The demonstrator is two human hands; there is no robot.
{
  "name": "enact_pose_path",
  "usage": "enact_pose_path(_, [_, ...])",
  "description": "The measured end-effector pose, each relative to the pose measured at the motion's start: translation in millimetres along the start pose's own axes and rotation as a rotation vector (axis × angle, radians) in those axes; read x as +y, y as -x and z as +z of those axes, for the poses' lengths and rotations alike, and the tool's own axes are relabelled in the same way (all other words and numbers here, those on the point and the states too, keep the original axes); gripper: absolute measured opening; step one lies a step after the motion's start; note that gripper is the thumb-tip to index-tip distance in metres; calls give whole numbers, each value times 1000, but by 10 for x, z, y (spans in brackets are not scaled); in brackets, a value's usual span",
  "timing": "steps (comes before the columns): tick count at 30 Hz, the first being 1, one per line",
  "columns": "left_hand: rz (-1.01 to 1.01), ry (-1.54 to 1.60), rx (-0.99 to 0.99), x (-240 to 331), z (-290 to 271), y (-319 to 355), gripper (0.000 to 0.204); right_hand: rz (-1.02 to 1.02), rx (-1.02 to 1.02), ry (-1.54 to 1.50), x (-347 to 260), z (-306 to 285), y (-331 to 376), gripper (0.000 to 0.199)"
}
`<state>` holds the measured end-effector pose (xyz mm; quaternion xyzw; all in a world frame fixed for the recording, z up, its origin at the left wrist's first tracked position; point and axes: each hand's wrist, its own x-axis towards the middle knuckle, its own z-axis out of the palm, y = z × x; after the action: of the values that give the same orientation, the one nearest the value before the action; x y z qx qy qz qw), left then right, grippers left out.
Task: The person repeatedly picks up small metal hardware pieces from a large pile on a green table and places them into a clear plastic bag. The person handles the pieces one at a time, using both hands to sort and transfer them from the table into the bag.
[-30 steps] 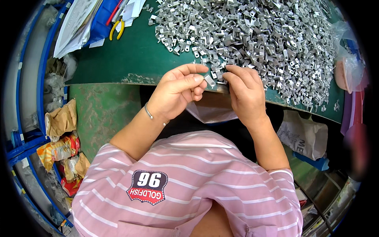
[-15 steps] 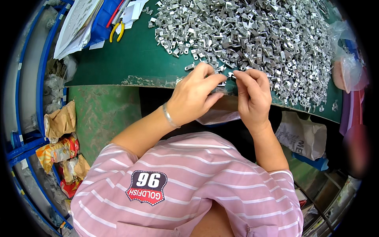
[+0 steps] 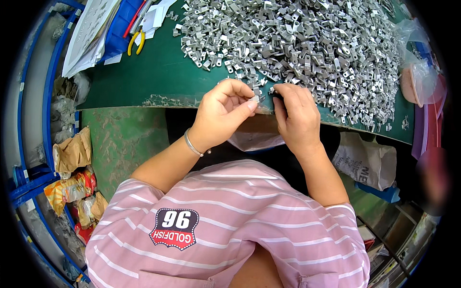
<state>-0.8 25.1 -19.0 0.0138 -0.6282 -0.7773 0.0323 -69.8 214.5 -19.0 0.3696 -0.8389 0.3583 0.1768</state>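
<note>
My left hand point(image 3: 222, 111), with a silvery bracelet at the wrist, is closed at the table's front edge. Its thumb and forefinger pinch a small metal bracket point(image 3: 255, 99). Just to the right, my right hand point(image 3: 300, 115) has its fingers bent, and a small metal piece point(image 3: 272, 90) shows at the fingertips. How firmly it is gripped is partly hidden by the fingers. Beyond both hands spreads a large heap of small silvery bent metal brackets point(image 3: 307, 53), each with holes. A few loose ones lie close to my fingers.
The green table point(image 3: 144, 81) has a worn front edge. At its far left lie papers point(image 3: 89, 36), a blue bin point(image 3: 117, 41) and yellow-handled pliers point(image 3: 136, 43). An open bag point(image 3: 257, 140) hangs below the edge; a white sack point(image 3: 367, 161) stands right. Blue shelving point(image 3: 48, 96) lines the left.
My hands have shifted slightly left, and the left fingers have turned so the bracket shows at their tips. The whole view has moved a little.
</note>
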Motion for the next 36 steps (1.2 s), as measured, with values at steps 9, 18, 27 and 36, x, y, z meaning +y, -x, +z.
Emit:
enact_pose_path(9, [359, -842, 21, 160, 103, 32, 26, 363, -109, -465, -114, -179, 105, 25])
enact_pose_path(18, [409, -810, -200, 81, -32, 11, 23, -10, -25, -262, -63, -32, -57, 25])
enact_pose_path(27, [447, -1078, 26, 103, -9, -95, 31, 144, -20, -343, -9, 121, -91, 22])
enact_pose_path(36, [547, -991, 13, 19, -10, -147, 20, 11, -33, -214, -123, 79, -51, 22])
